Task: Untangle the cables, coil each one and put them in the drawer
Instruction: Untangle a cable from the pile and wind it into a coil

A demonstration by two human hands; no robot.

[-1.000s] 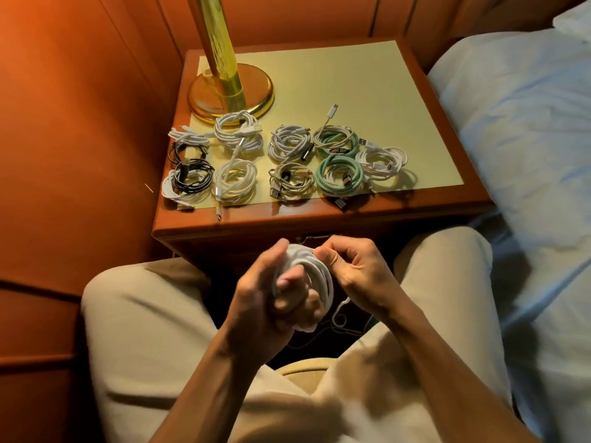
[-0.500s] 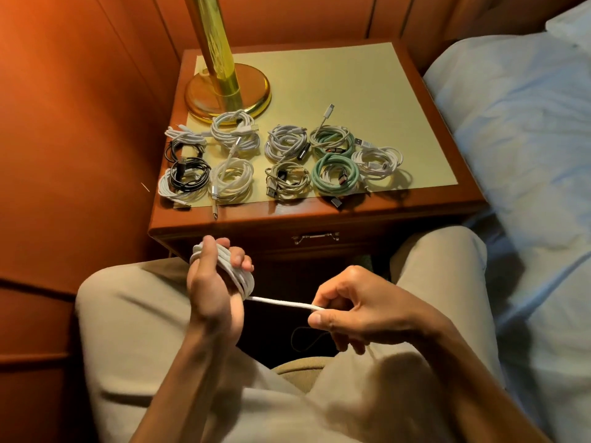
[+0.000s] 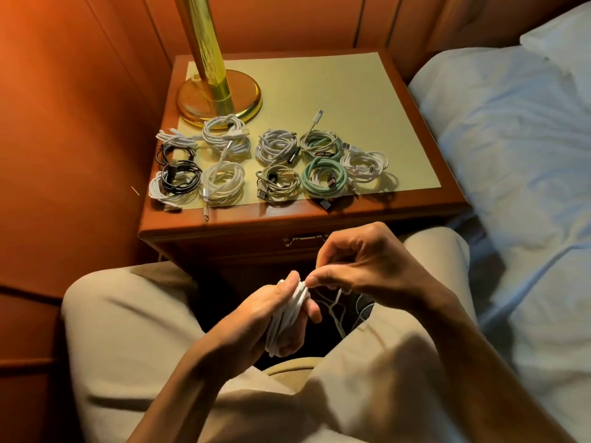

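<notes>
**Another turn laid on the white cable**

Since half a second earlier, the right hand (image 3: 361, 266) had been brought back from its outstretched pull to the left hand (image 3: 271, 318), and the taut span was gone. The white cable (image 3: 289, 318) was held over the lap, wound round the left hand's curled fingers; its free end was pinched in the right grip at the top of the coil. Slack strands (image 3: 339, 311) hung between the knees. Finished coils (image 3: 323, 182) lay on the tabletop (image 3: 367, 100). The drawer (image 3: 303, 239) was shut. The cable was judged light, limp and springy, best held across all the loops.
</notes>
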